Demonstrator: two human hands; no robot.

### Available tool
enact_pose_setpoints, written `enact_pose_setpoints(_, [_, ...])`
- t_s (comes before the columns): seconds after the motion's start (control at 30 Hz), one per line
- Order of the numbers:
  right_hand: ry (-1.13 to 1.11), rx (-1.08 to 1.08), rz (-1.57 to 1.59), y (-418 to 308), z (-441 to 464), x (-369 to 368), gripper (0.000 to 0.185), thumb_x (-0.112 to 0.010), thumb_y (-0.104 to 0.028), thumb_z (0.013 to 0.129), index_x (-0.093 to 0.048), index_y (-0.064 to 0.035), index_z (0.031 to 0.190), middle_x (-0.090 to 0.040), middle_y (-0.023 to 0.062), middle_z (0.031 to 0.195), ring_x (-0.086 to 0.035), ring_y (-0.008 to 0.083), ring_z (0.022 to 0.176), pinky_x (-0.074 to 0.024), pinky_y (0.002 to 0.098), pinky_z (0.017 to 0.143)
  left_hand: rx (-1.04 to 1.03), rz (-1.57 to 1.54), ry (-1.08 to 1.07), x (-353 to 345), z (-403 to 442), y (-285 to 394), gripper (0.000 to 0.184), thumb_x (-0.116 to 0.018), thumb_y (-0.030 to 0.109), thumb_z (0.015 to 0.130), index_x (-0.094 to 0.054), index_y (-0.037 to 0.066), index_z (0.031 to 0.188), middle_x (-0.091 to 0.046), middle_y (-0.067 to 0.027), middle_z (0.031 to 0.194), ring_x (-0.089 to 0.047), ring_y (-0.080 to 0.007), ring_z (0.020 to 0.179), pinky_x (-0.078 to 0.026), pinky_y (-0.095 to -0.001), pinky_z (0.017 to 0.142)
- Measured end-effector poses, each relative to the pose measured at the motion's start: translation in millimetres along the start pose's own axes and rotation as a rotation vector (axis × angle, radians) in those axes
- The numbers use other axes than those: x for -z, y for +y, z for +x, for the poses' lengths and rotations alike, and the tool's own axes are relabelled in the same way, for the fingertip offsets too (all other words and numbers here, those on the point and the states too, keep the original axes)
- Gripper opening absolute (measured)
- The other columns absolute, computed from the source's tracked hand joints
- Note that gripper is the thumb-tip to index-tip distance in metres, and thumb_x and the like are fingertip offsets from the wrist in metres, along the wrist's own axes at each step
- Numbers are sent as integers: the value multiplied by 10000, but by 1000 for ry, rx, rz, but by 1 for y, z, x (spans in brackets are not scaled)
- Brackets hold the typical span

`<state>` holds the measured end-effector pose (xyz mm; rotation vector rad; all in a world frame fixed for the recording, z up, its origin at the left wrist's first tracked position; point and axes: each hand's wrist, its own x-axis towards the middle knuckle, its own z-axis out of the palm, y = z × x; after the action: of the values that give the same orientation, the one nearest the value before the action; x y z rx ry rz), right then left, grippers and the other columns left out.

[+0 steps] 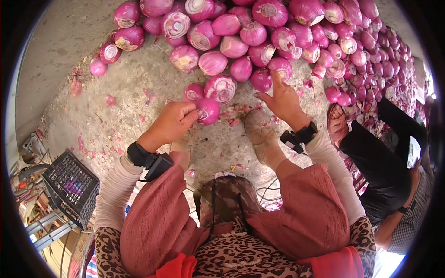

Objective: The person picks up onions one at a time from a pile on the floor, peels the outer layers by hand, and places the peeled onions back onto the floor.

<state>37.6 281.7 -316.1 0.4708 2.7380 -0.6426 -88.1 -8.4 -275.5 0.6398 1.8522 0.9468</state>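
A purple onion sits at the left hand, low over the concrete floor; whether it also rests on the floor cannot be told. The left fingers are closed on its near-left side. It should be light and firm, with dry, papery skin that may slide or flake and flesh that would bruise if dropped; the widest part of its round body looks the surest place to grasp. Just beyond it lie a small onion and a larger, pale-ended onion.

The right hand is open and grips nothing, thumb spread, its forefinger reaching to an onion at the near edge of the onion heap. Off to the left, a black lattice crate stands tilted; purple shows through its mesh, but its contents are unclear.
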Motion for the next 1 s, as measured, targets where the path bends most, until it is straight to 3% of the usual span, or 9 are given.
enact_pose_setpoints(0.27, [-2, -28, -86, 1, 17, -16, 794, -702, -359, 773, -286, -25, 1361, -631, 240, 933, -644, 384, 796, -522, 432, 670, 23, 100, 1, 2, 1, 2, 244, -555, 146, 912, -542, -24, 738, -483, -53, 630, -450, -101, 578, -375, -294, 524])
enact_pose_setpoints(0.33, [-5, 0, -76, 6, 16, -10, 791, -717, -327, 764, -292, -35, 1365, -630, 236, 928, -649, 369, 779, -526, 415, 665, -10, 8, 43, 0, 1, -2, 272, -570, 173, 899, -490, -33, 741, -382, -128, 601, -350, -157, 551, -349, -337, 516])
enact_pose_setpoints(0.43, [-160, -10, 349, 19, 4, 4, 758, -706, -202, 794, -273, -61, 1400, -642, 185, 949, -658, 326, 813, -539, 378, 704, 4, -35, 47, -2, 0, -13, 268, -565, 181, 904, -509, -31, 750, -409, -114, 590, -374, -147, 546, -362, -327, 520])
enact_pose_setpoints(0.5, [-352, -94, 1425, 26, -7, -1, 745, -665, -91, 829, -239, -117, 1440, -587, 145, 1140, -640, 290, 922, -533, 383, 782, 23, -66, 31, 0, -1, -9, 263, -565, 182, 906, -519, -29, 755, -428, -97, 589, -392, -139, 548, -369, -322, 522])
enact_pose_setpoints(0.53, [-351, -95, 1424, 30, -12, -4, 745, -665, -91, 829, -239, -117, 1440, -587, 145, 1140, -640, 290, 922, -533, 383, 782, 46, -96, 18, 0, -1, -7, 258, -565, 182, 908, -529, -28, 761, -447, -80, 587, -411, -130, 549, -377, -317, 525])
enact_pose_setpoints(0.6, [-485, -37, 1932, 24, -18, -2, 760, -635, -57, 852, -204, -182, 1465, -457, 113, 1326, -580, 295, 1075, -514, 421, 845, 51, -117, 15, -1, -1, -8, 256, -562, 182, 912, -536, -26, 766, -455, -65, 588, -425, -121, 555, -382, -312, 527])
enact_pose_setpoints(0.7, [-712, 74, 2011, 23, -13, 3, 740, -663, -79, 838, -248, -204, 1438, -377, 114, 1387, -531, 296, 1146, -504, 439, 863, 63, -127, 0, -1, -1, -4, 253, -549, 174, 929, -548, -19, 764, -483, -30, 617, -462, -92, 565, -402, -278, 526])
enact_pose_setpoints(0.8, [-767, 135, 2184, 10, -13, 11, 682, -677, -72, 822, -309, -189, 1384, -415, 117, 1350, -518, 302, 1163, -500, 456, 873, 60, -139, -20, 0, -1, 6, 262, -535, 166, 943, -548, -13, 751, -502, -13, 638, -489, -77, 563, -416, -249, 520])
enact_pose_setpoints(1.0, [-822, -43, 2105, 0, -11, 4, 645, -689, -11, 782, -367, -164, 1320, -417, 116, 1352, -456, 303, 1231, -466, 475, 934, 8, -88, -18, 0, 1, 3, 271, -547, 182, 936, -547, -18, 754, -488, -17, 617, -470, -84, 562, -405, -265, 522])
